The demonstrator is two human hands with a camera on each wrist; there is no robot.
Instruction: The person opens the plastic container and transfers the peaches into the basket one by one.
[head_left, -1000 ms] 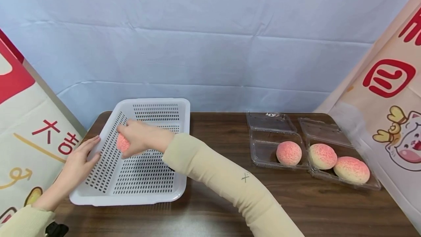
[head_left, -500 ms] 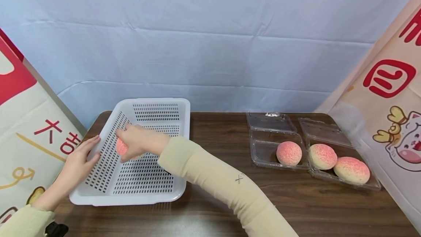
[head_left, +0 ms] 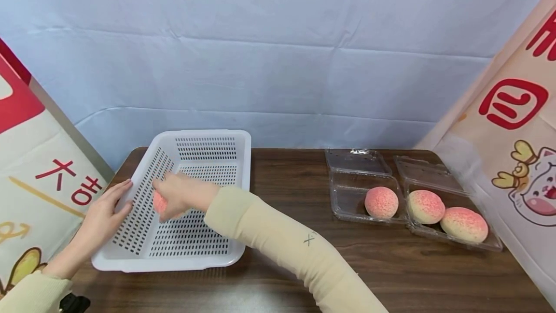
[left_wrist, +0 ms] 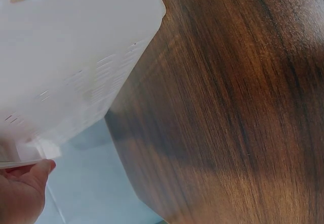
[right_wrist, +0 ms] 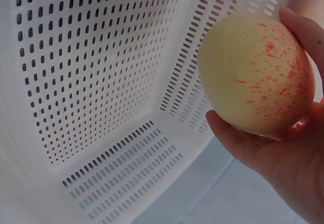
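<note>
While left hand (head_left: 104, 212) grips white basket (head_left: 152, 262), right fingers (right_wrist: 237, 142) clasping peach (right_wrist: 250, 75) (pink-speckled), over slotted floor (head_left: 191, 241).

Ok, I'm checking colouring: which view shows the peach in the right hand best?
Right wrist: the peach looks large, its pale, red-speckled side mostly uncovered by the right hand. The head view shows mainly a pink part past the hand; the left wrist view shows none clearly.
</note>
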